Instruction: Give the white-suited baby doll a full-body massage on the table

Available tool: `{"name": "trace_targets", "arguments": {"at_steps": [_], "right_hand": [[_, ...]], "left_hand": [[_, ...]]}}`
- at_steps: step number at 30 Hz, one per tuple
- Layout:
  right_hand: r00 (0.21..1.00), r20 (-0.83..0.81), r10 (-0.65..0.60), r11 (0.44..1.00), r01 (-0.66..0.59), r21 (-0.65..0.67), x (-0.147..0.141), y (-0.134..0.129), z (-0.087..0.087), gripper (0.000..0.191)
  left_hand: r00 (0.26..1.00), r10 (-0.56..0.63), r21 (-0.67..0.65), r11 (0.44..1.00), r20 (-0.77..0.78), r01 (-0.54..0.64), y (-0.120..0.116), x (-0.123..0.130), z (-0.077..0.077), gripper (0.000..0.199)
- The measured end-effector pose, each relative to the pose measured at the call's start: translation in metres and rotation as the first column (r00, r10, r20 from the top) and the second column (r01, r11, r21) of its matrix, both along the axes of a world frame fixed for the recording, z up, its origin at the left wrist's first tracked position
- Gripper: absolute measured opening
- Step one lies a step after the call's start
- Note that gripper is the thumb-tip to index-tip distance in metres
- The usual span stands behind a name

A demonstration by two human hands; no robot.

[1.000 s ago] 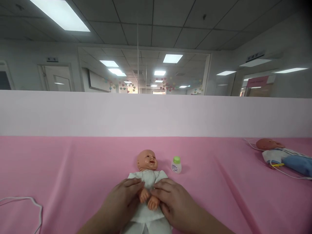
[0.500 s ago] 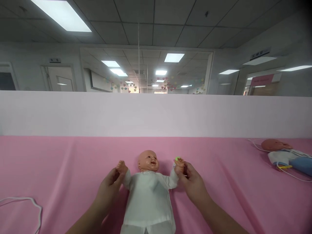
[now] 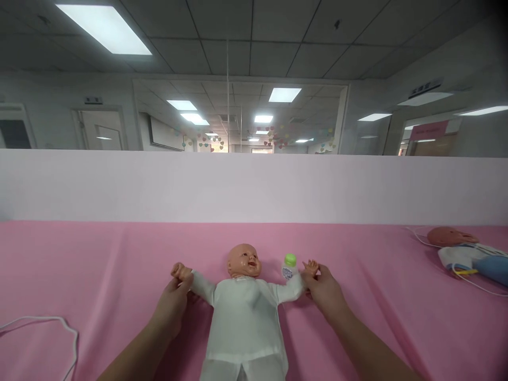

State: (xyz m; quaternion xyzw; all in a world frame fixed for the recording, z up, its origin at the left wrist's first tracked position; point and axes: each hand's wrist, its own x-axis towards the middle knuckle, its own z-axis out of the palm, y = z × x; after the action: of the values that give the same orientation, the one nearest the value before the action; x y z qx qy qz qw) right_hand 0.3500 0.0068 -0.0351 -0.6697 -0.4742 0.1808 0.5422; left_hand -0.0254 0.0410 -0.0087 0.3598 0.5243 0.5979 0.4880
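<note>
A baby doll (image 3: 246, 317) in a white top and white trousers lies on its back on the pink sheet, its head away from me. Both of its arms are stretched out sideways. My left hand (image 3: 174, 304) is closed on the doll's hand at the left, thumb against the wrist. At the right, my right hand (image 3: 325, 291) pinches the doll's other wrist, with the small doll fingers showing above. Beyond the doll's right-side forearm stands a small white bottle (image 3: 289, 267) with a green cap.
A second doll (image 3: 456, 251) in white and blue, with a thin white tube and a yellow piece, lies at the far right. A white cord (image 3: 47, 319) curves at the lower left. Behind the pink sheet (image 3: 119, 264) rises a white panel (image 3: 254, 188).
Both my hands have moved outwards, spreading the doll's arms wider and straighter. The bottle, mostly hidden before behind the doll's hand, now shows.
</note>
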Motion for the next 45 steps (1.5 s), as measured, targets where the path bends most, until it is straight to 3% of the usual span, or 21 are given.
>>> {"name": "trace_targets", "arguments": {"at_steps": [2,4,7,9,12,15,17,20,23,26,28,30,32,34,36,39,42,45], "right_hand": [[0.999,0.008,0.037,0.996,-0.037,0.078,-0.007,-0.008,0.010,0.056],[0.984,0.076,0.162,0.969,-0.173,0.174,-0.019,-0.020,0.018,0.060],[0.888,0.297,0.352,0.878,-0.423,0.224,-0.040,-0.039,0.026,0.047],[0.759,0.468,0.453,0.789,-0.586,0.186,-0.051,-0.050,0.030,0.036],[0.545,0.649,0.531,0.657,-0.748,0.091,-0.059,-0.058,0.034,0.034],[0.411,0.722,0.557,0.575,-0.818,0.023,-0.061,-0.059,0.038,0.042],[0.368,0.722,0.586,0.536,-0.844,-0.004,-0.062,-0.060,0.040,0.043],[0.384,0.688,0.616,0.519,-0.855,0.014,-0.063,-0.062,0.042,0.043],[0.529,0.573,0.626,0.573,-0.810,0.121,-0.059,-0.059,0.041,0.039],[0.763,0.309,0.568,0.727,-0.641,0.246,-0.041,-0.046,0.036,0.029],[0.896,0.083,0.436,0.856,-0.441,0.269,-0.023,-0.032,0.032,0.036],[0.962,-0.110,0.250,0.955,-0.226,0.191,-0.002,-0.017,0.027,0.053],[0.970,-0.212,0.123,0.992,-0.124,0.007,0.016,-0.006,0.023,0.053],[0.957,-0.258,0.133,0.959,-0.190,-0.211,0.030,0.001,0.019,0.033],[0.940,-0.282,0.195,0.887,-0.291,-0.358,0.038,0.003,0.016,0.016],[0.941,-0.266,0.210,0.859,-0.307,-0.409,0.042,0.003,0.013,0.015],[0.968,-0.200,0.150,0.897,-0.218,-0.384,0.040,0.001,0.015,0.018],[0.999,-0.014,-0.038,0.974,0.034,-0.223,0.030,-0.005,0.025,0.049]], "left_hand": [[0.987,-0.079,0.182,0.978,-0.138,0.104,-0.010,0.007,0.002,0.035],[0.924,-0.113,0.299,0.926,-0.365,0.231,-0.023,0.015,0.006,0.032],[0.706,-0.096,0.291,0.866,-0.702,0.407,-0.042,0.026,0.012,0.025],[0.519,-0.108,0.227,0.811,-0.848,0.539,-0.049,0.030,0.015,0.028],[0.321,-0.088,0.154,0.737,-0.943,0.657,-0.052,0.030,0.016,0.028],[0.261,-0.057,0.149,0.695,-0.964,0.703,-0.048,0.026,0.014,0.035],[0.252,-0.084,0.135,0.664,-0.964,0.736,-0.045,0.022,0.014,0.042],[0.282,-0.143,0.120,0.663,-0.949,0.739,-0.044,0.019,0.014,0.045],[0.372,-0.157,0.146,0.731,-0.915,0.667,-0.044,0.020,0.014,0.038],[0.571,-0.200,0.183,0.820,-0.797,0.542,-0.039,0.020,0.013,0.033],[0.730,-0.214,0.204,0.875,-0.650,0.439,-0.031,0.016,0.012,0.030],[0.858,-0.221,0.215,0.911,-0.463,0.351,-0.022,0.010,0.009,0.033],[0.933,-0.219,0.178,0.944,-0.287,0.276,-0.011,0.003,0.006,0.037],[0.966,-0.188,0.072,0.977,-0.175,0.203,-0.002,-0.003,0.004,0.039],[0.982,-0.128,-0.075,0.990,-0.140,0.119,0.006,-0.008,0.002,0.039],[0.987,-0.078,-0.219,0.975,-0.141,0.046,0.013,-0.013,0.000,0.035],[0.981,-0.100,-0.177,0.982,-0.165,0.070,0.011,-0.015,0.002,0.035],[0.941,-0.113,0.027,0.991,-0.318,0.128,-0.001,-0.008,0.008,0.034]]}}
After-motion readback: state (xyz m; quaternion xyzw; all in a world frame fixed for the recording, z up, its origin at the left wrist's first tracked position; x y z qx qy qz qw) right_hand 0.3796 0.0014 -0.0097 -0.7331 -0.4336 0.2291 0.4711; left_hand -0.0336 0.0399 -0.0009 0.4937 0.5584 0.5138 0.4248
